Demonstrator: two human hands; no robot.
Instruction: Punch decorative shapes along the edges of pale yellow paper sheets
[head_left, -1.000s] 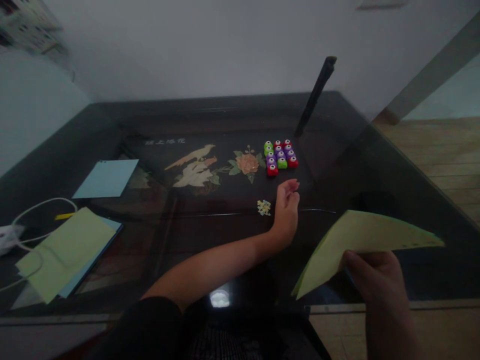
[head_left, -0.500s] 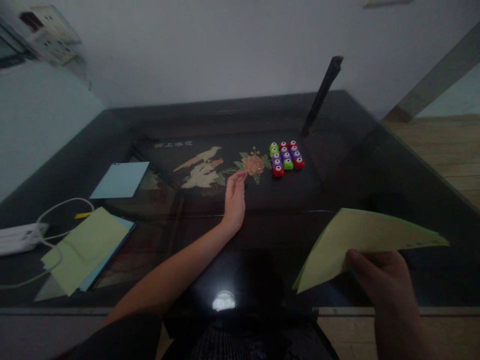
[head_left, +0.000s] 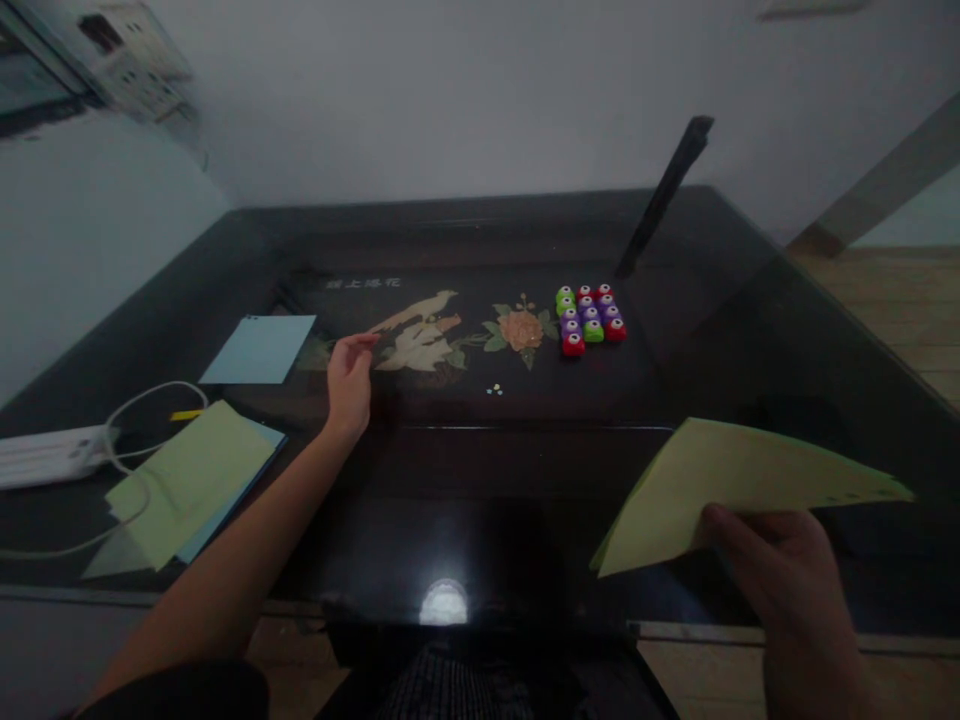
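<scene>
My right hand (head_left: pixel 780 560) pinches several pale yellow paper sheets (head_left: pixel 720 490) that are bent or folded over, above the near right of the dark glossy table. Small dark marks or holes run along their right edge. My left hand (head_left: pixel 350 385) is over the left middle of the table, holding nothing I can see, its fingers stretched toward the bird picture (head_left: pixel 420 340). To its right, a few tiny light paper bits (head_left: pixel 495 390) lie on the table. A light blue sheet (head_left: pixel 262 350) with small marks at its top edge rests left of that hand.
Several red, green and purple eye-like pieces (head_left: pixel 591 320) stand in rows, right of a flower picture. A dark post (head_left: pixel 667 195) rises behind them. At left are a yellow and blue paper stack (head_left: pixel 191 480), a white power strip (head_left: pixel 52 457) and a looping cable (head_left: pixel 154 390).
My left hand has moved left from beside the flower picture, and the tiny paper bits now show. My right hand keeps its grip on the yellow sheets. The view has shifted slightly.
</scene>
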